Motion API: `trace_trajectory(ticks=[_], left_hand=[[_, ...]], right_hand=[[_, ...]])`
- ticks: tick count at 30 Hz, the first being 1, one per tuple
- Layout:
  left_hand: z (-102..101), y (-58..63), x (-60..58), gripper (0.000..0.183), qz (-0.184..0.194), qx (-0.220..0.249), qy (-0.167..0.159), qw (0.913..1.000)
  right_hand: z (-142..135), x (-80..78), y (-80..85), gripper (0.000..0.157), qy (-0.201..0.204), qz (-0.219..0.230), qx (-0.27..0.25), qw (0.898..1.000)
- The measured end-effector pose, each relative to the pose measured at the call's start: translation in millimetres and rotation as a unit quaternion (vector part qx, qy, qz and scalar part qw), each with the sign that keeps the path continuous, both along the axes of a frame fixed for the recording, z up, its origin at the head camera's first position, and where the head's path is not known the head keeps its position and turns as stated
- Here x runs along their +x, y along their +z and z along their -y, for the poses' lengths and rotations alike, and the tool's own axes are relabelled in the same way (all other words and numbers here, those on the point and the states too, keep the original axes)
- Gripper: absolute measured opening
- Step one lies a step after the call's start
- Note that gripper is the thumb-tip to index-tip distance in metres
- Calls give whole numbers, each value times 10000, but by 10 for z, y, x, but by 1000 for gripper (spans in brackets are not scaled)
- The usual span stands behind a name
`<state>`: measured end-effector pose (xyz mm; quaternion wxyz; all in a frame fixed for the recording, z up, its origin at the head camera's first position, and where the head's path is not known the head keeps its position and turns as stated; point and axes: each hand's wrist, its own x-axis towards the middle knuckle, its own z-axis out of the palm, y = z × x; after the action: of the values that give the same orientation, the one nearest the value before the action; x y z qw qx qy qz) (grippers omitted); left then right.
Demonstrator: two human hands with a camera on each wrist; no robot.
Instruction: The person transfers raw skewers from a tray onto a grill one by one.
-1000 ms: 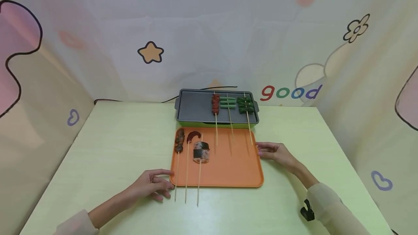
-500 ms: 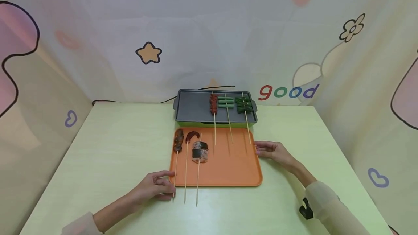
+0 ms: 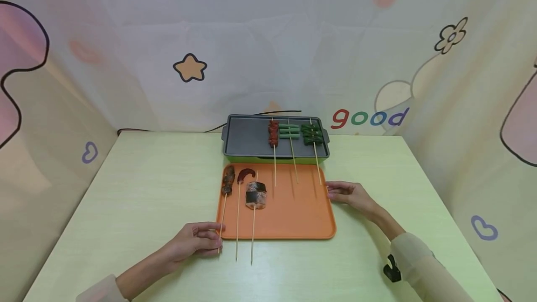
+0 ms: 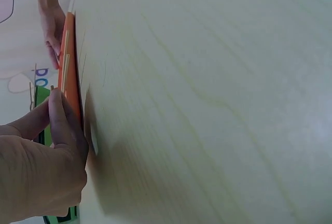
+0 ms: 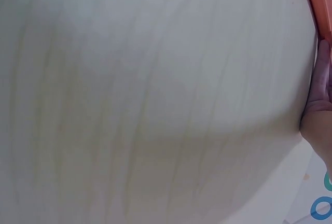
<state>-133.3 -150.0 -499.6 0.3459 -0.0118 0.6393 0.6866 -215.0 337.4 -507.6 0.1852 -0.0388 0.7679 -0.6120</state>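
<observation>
My left hand [image 3: 189,243] pinches the lower stick of a brown meat skewer [image 3: 228,181] between thumb and fingertips, at the front left corner of an orange tray [image 3: 295,223]. In the left wrist view, this hand [image 4: 52,167] has its fingertips together on the stick end. My right hand [image 3: 354,198] touches the tray's right edge with extended fingers; the right wrist view catches its fingers [image 5: 322,76] along that edge. Also on the tray lie a skewer with a curled dark-red piece [image 3: 245,175] and one with a black-banded block [image 3: 256,195], their sticks overhanging the front.
Behind the tray stands a grey grill pan [image 3: 247,136] on a green base. It carries a red meat skewer [image 3: 273,133], a green stalk skewer [image 3: 289,131] and a leafy green skewer [image 3: 312,134], their sticks reaching over the tray. A patterned curtain [image 3: 251,69] encloses the table.
My left hand has closed its fingers on the brown meat skewer's stick, and the stick's lower end has swung slightly left. The right hand stays at the tray edge.
</observation>
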Motion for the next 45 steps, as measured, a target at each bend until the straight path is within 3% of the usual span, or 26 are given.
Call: trace_trajectory(ticks=[8,18,27,34,45], left_hand=[[44,15,20,56,-89,217,58,9997],[213,67,-60,62,-426,-14,433,9982],[227,252,-401,65,-516,160,801,9953],[164,434,-707,61,-634,249,603,9958],[26,410,-1139,61,-368,312,129,9988]], right_hand=[[-5,7,55,54,0,-6,150,9999],[16,-1,39,54,30,-6,189,9998],[0,1,8,54,37,42,201,9998],[26,-19,-9,55,-1,69,355,9993],[42,17,42,55,-34,34,472,9989]])
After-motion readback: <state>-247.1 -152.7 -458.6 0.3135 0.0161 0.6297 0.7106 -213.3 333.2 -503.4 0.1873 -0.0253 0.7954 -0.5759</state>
